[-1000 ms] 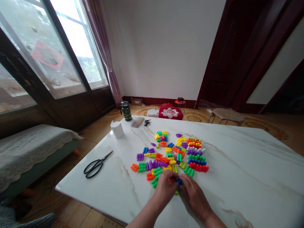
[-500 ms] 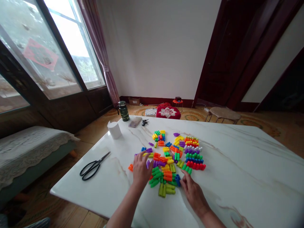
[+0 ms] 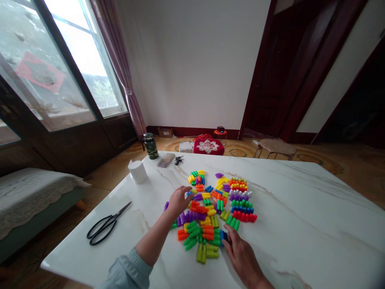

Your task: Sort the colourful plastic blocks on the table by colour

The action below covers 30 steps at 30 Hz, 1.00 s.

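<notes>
As thumb and fingers flank it, the right grip (image 3: 242,253) holds a blue piece (image 3: 223,236).

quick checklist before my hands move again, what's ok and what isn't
1. Right hand on the blue piece: ok, it sits at thumb and fingers; firm grip, cannot tell.
2. Left hand holding a piece: cannot tell, fingertips are over the pile.
3. Scissors away from both hands: ok.
4. Colour rows lined up: ok.
5. Loose pieces grouped by colour: not ok, mixed.
6. Bottle upright: ok.
</notes>
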Each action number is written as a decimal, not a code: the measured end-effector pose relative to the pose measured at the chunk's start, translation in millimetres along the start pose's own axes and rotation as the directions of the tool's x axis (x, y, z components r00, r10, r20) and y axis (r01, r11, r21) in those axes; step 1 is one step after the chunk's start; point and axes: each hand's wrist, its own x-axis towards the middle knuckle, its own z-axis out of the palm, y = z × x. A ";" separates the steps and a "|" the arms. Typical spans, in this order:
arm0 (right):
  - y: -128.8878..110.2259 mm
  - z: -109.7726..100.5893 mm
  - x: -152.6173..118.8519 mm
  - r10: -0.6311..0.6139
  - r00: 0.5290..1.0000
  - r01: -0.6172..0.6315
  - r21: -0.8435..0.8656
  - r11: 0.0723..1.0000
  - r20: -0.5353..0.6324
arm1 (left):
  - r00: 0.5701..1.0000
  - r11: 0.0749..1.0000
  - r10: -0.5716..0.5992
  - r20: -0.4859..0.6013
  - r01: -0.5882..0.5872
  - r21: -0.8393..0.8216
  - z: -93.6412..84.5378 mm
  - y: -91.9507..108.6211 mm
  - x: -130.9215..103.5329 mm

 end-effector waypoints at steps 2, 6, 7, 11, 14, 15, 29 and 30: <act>1.1 0.2 -0.2 -0.001 1.000 0.001 0.005 1.000 0.004 | 1.000 1.000 0.004 -0.009 -0.004 0.022 1.0 1.5 28.7; 4.8 0.7 0.2 -0.027 1.000 0.027 0.008 1.000 0.002 | 0.997 0.994 -0.064 0.034 0.060 0.095 16.7 6.3 92.1; 5.5 0.7 0.5 -0.035 0.999 0.035 0.008 0.999 0.001 | 0.994 0.990 -0.091 0.062 0.084 0.114 22.8 8.1 106.0; 4.6 -1.2 2.6 -0.044 0.998 0.043 0.026 0.999 0.035 | 0.966 0.973 -0.182 0.184 0.151 0.173 48.6 15.6 144.7; 0.6 -4.6 4.8 -0.017 0.996 0.014 0.032 0.999 0.084 | 0.957 0.974 -0.163 0.239 0.118 0.194 62.6 17.1 154.4; -0.9 -5.8 5.4 -0.007 0.996 0.004 0.028 1.000 0.094 | 0.958 0.976 -0.140 0.249 0.092 0.196 65.5 16.7 154.4; -2.0 -3.7 4.4 0.009 0.993 -0.005 -0.034 0.999 0.115 | 0.922 0.991 0.016 0.388 -0.065 0.114 43.8 27.9 122.6; -2.5 -4.1 4.7 0.012 0.993 -0.008 -0.030 1.000 0.118 | 0.897 0.993 0.019 0.441 -0.067 0.094 37.5 28.7 122.8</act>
